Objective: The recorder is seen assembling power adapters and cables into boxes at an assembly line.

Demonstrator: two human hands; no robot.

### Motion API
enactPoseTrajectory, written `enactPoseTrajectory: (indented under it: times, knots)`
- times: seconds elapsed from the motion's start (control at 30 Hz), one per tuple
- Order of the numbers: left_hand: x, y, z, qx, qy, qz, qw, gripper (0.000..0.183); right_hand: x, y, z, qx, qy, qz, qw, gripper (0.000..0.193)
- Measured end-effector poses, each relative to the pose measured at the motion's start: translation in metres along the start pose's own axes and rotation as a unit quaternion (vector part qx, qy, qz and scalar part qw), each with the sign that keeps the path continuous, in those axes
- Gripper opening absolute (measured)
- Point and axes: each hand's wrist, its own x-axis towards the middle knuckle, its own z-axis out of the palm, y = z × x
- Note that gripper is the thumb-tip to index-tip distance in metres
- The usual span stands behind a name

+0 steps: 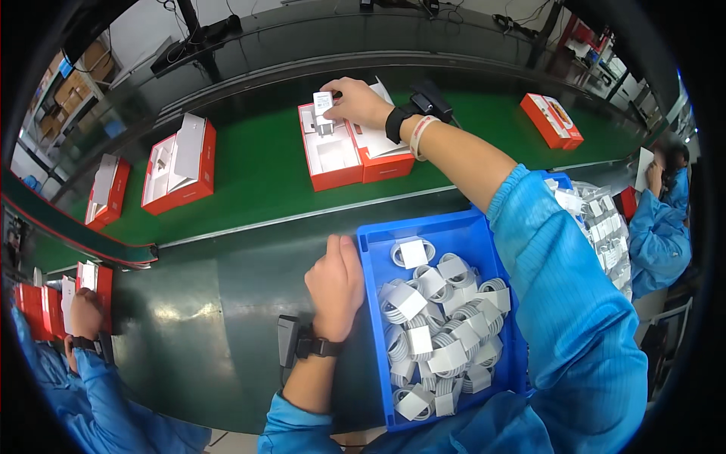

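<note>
My right hand (353, 102) pinches a white power adapter (324, 106) by its side, prongs pointing down. The adapter is over the left part of an open red-and-white box (336, 179) on the green belt. That part has white compartments inside; the box's other half, with a white flap, lies under my right wrist. My left hand (335, 287) is curled closed at the left rim of a blue bin (368, 303), with nothing visible in it. Inside the bin lie many coiled white cables (446, 356), each wrapped in a white paper band.
Two more open red boxes (181, 170) stand on the belt (257, 163) at left, and a red box (552, 121) is at far right. Bagged white adapters (605, 227) lie right of the bin. Co-workers in blue sleeves (106, 393) sit on both sides.
</note>
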Motion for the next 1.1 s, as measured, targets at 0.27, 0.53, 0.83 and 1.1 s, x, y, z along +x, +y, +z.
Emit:
enactPoseTrajectory:
  times: [0.27,0.53,0.83,1.1]
  knots:
    - [0.002,0.001,0.002,0.014,-0.006,0.015,1.000,0.033,-0.001,0.035,0.009,-0.258,0.040,-0.132,0.956,0.051]
    - [-0.001,-0.002,0.001,0.000,-0.006,0.008,1.000,0.036,-0.009,0.036,0.024,-0.310,0.029,-0.122,0.942,0.013]
    - [0.001,-0.002,0.000,0.007,0.014,0.022,1.000,0.041,-0.043,-0.024,-0.008,-0.340,0.027,-0.256,0.905,0.008]
    - [0.002,0.002,0.001,0.007,0.004,0.008,1.000,0.042,-0.212,-0.091,-0.041,-0.359,-0.422,-0.275,0.786,0.026]
